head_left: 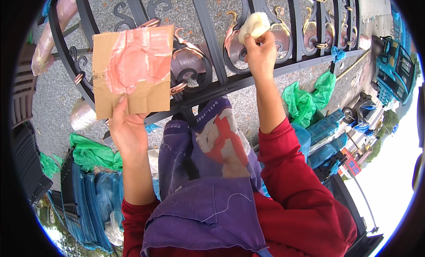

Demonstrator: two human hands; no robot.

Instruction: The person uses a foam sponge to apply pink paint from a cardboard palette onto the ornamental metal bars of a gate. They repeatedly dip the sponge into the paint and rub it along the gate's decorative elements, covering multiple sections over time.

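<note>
Nearest, a purple cloth apron [208, 190] with a red and white printed figure hangs over the person's front, red sleeves [301, 177] on either side of it. The left hand [128, 131] is closed on the lower edge of a brown cardboard square smeared with pink paste [133, 71], thumb over the front face, holding it up flat like a palette just in front of the railing. The right hand [261, 53] is curled tight round a pale cream sponge pad [253, 26], fingers pinching it from below, and presses the pad against a copper-coloured scroll [234, 33] of the black wrought-iron gate panel [208, 35], near the middle of its upper part.

By the look of it the work in hand is dabbing or rubbing colour onto the scrollwork: pad at the metal, paste board held ready beside it. The next move would probably call for a fresh load from the pink smear, or a small shift along the curl, with light pressure so the colour stays off the black bars.

Beyond the panel lie speckled grey paving [57, 93] and crumpled green plastic sheets [305, 100]
</note>
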